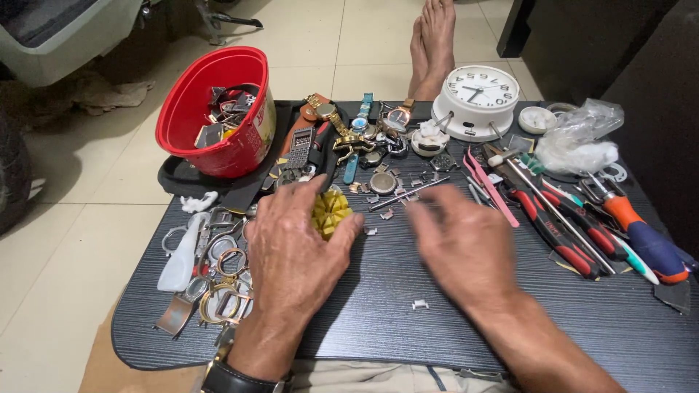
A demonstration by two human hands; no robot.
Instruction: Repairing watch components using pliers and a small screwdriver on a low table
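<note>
- Resting on the dark table (451, 320), the left hand (295, 247) has its fingers curled loosely around a yellow ribbed plastic piece (331, 212), which sits just left of the table's middle; the fingertips touch it and it stays on the surface, not lifted
- The right hand (462, 244) lies palm down just beside it, fingers pressed together and stretched towards the scattered small metal links (378, 200); it pinches nothing, though motion blur hides the fingertips
- By my reading the step in hand is steadying the yellow piece with one hand while the other goes for a small part; a fine fingertip pinch would be needed, since the links are tiny and lie flat
- One stray link (420, 304) lies apart, near the right wrist
- Just beyond the hands are a heap of wristwatches (357, 135) and a thin metal rod (408, 195)
- To the left lies a pile of watch cases and rings (218, 280) with a white plastic bottle (182, 258) on its side
- A red bucket (218, 145) of parts leans at the far left corner
- A white alarm clock (477, 98) stands at the far edge, with red-handled pliers (561, 233), an orange-and-blue screwdriver (644, 236) and a clear plastic bag (582, 135) to the right
</note>
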